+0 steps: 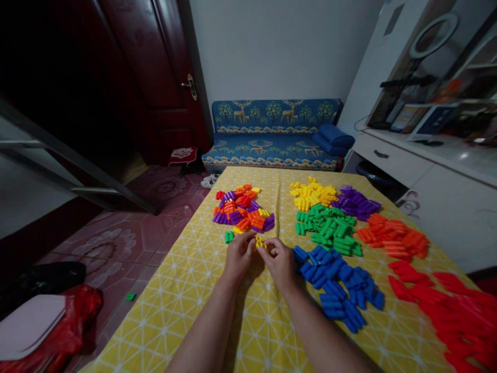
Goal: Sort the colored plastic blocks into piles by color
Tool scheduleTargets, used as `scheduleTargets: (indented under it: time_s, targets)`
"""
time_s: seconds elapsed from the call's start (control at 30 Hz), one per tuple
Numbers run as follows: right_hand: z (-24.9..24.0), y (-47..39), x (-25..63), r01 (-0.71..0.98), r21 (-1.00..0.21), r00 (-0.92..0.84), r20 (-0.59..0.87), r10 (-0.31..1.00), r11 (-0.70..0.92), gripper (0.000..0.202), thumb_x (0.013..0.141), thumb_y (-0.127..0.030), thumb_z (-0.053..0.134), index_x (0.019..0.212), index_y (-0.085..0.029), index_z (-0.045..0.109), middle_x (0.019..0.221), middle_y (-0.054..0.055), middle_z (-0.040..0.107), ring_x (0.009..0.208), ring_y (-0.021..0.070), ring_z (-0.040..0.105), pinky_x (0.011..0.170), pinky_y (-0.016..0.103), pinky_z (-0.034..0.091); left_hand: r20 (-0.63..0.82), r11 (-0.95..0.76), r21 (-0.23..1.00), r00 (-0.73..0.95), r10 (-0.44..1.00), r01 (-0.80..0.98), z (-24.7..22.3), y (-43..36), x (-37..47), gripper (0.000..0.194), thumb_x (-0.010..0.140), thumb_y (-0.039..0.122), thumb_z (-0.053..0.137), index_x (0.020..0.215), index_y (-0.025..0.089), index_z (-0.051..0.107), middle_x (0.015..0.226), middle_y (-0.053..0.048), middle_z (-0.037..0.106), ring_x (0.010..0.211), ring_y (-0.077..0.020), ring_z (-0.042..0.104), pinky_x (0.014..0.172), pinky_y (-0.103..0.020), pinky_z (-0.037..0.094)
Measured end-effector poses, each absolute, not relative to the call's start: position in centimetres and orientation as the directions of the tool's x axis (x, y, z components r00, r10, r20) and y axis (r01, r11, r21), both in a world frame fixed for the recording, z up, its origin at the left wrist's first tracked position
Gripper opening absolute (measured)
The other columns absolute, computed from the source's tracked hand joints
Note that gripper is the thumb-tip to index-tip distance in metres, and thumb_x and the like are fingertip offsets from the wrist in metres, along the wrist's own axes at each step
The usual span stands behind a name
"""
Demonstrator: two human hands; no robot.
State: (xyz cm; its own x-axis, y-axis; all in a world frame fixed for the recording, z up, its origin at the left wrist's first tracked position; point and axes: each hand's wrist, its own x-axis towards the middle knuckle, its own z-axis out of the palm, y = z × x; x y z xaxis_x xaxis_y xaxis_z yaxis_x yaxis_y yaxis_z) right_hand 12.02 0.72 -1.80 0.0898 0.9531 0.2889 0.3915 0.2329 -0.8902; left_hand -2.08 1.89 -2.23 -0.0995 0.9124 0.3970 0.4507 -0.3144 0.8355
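Between my two hands, over the middle of the table, is a small yellow plastic building piece (260,241) with ring-like ends. My left hand (241,254) pinches its left side with thumb and fingertips. On its other side, the fingers of my right hand (280,259) are closed on it too. A green piece (229,237) lies just beyond my left hand. Farther back is a mixed pile (243,210) of orange, purple, red and yellow pieces. Close to my right hand spreads a pile of blue pieces (337,277).
Right of the cloth's fold lie piles of yellow (313,194), green (330,228), purple (357,202), orange (394,235) and red pieces (458,311). A yellow patterned cloth (186,290) covers the table. Beyond it stands a blue sofa (272,145). One green piece (131,297) is on the floor.
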Motion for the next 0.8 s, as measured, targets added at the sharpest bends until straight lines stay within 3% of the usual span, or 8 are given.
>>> scheduleTargets:
  time_s: [0.07, 0.17, 0.37, 0.47, 0.53, 0.63, 0.7, 0.8]
  targets:
    - [-1.8, 0.9, 12.0, 0.288, -0.935, 0.145, 0.255, 0.956, 0.206, 0.024, 0.079, -0.042, 0.066, 0.087, -0.020, 0.061, 0.063, -0.001, 0.063, 0.052, 0.0136, 0.058, 0.050, 0.024, 0.046, 0.374, -0.289, 0.859, -0.134, 0.918, 0.422, -2.3, 2.0, -2.1, 0.024, 0.089, 0.025, 0.055, 0.105, 0.020, 0.072, 0.104, -0.008, 0.076, 0.097, -0.0225, 0.069, 0.086, -0.037, 0.054]
    - [-1.0, 2.6, 12.9, 0.153, -0.968, 0.201, 0.230, 0.952, 0.201, 0.029, 0.078, -0.043, 0.062, 0.093, -0.019, 0.060, 0.082, 0.005, 0.070, 0.069, 0.0166, 0.067, 0.058, 0.025, 0.053, 0.344, -0.256, 0.882, -0.167, 0.924, 0.396, -2.5, 2.3, -2.2, 0.024, 0.090, 0.026, 0.055, 0.103, 0.018, 0.073, 0.101, -0.009, 0.076, 0.093, -0.0225, 0.070, 0.082, -0.037, 0.055]
    - [2.5, 11.1, 18.5, 0.230, -0.967, 0.267, 0.174, 0.948, 0.112, 0.028, 0.062, -0.038, 0.068, 0.078, -0.016, 0.062, 0.066, 0.002, 0.065, 0.051, 0.0155, 0.060, 0.048, 0.027, 0.050, 0.355, -0.267, 0.863, -0.138, 0.925, 0.429, -2.5, 2.6, -2.2, 0.023, 0.089, 0.023, 0.055, 0.100, 0.019, 0.074, 0.092, -0.008, 0.077, 0.086, -0.0216, 0.070, 0.079, -0.036, 0.054]
    - [3.7, 13.7, 20.7, 0.245, -0.961, 0.399, 0.217, 0.891, 0.124, 0.041, 0.065, -0.036, 0.064, 0.100, -0.014, 0.061, 0.097, 0.011, 0.069, 0.065, 0.0166, 0.066, 0.058, 0.031, 0.054, 0.363, -0.269, 0.855, -0.139, 0.922, 0.444, -2.6, 2.8, -2.2, 0.024, 0.088, 0.021, 0.054, 0.100, 0.019, 0.074, 0.092, -0.008, 0.077, 0.084, -0.0213, 0.070, 0.077, -0.036, 0.054]
    - [3.7, 13.3, 20.9, 0.262, -0.953, 0.443, 0.257, 0.859, 0.150, 0.050, 0.067, -0.036, 0.064, 0.113, -0.015, 0.058, 0.119, 0.016, 0.064, 0.078, 0.0187, 0.068, 0.066, 0.033, 0.056, 0.365, -0.267, 0.848, -0.139, 0.921, 0.458, -2.7, 2.9, -2.2, 0.024, 0.088, 0.021, 0.054, 0.100, 0.019, 0.074, 0.090, -0.007, 0.077, 0.081, -0.0208, 0.069, 0.075, -0.035, 0.054]
    - [2.8, 10.1, 19.4, 0.337, -0.922, 0.283, 0.293, 0.913, 0.191, 0.041, 0.072, -0.039, 0.064, 0.106, -0.016, 0.063, 0.113, 0.012, 0.067, 0.080, 0.0195, 0.068, 0.070, 0.034, 0.055, 0.368, -0.269, 0.846, -0.141, 0.919, 0.460, -2.8, 2.9, -2.2, 0.024, 0.086, 0.019, 0.055, 0.100, 0.019, 0.074, 0.090, -0.007, 0.077, 0.081, -0.0209, 0.069, 0.074, -0.035, 0.054]
    - [1.9, 7.2, 17.7, 0.401, -0.893, 0.060, 0.250, 0.967, 0.206, 0.031, 0.074, -0.038, 0.064, 0.097, -0.018, 0.068, 0.097, 0.007, 0.070, 0.072, 0.0177, 0.066, 0.068, 0.032, 0.054, 0.368, -0.268, 0.851, -0.150, 0.918, 0.451, -2.7, 2.9, -2.2, 0.024, 0.086, 0.018, 0.055, 0.100, 0.020, 0.074, 0.091, -0.007, 0.077, 0.084, -0.0214, 0.070, 0.076, -0.035, 0.054]
    - [0.6, 3.2, 15.3, 0.492, -0.840, -0.181, 0.159, 0.971, 0.229, 0.030, 0.068, -0.028, 0.072, 0.097, -0.019, 0.071, 0.093, 0.004, 0.068, 0.062, 0.0132, 0.061, 0.062, 0.029, 0.053, 0.376, -0.260, 0.860, -0.201, 0.905, 0.440, -2.4, 2.6, -2.2, 0.023, 0.086, 0.018, 0.055, 0.099, 0.020, 0.073, 0.091, -0.007, 0.077, 0.084, -0.0203, 0.070, 0.075, -0.033, 0.054]
